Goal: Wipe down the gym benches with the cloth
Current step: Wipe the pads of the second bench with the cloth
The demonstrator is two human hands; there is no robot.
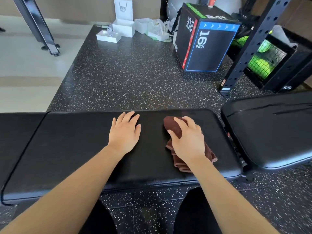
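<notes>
A long black padded gym bench [70,146] runs across the view in front of me. A brown cloth [172,125] lies bunched on its right part. My right hand [189,139] presses down on the cloth with fingers curled over it; part of the cloth trails back under my wrist. My left hand [125,132] lies flat on the bare pad, fingers spread, a little left of the cloth. A second black bench pad [273,132] stands just off the right end.
Speckled black rubber flooring [135,78] stretches beyond the bench. A black plyo box [207,43] marked 16 inch stands at the back right beside a black rack upright [249,48]. White boxes [121,29] sit at the far edge.
</notes>
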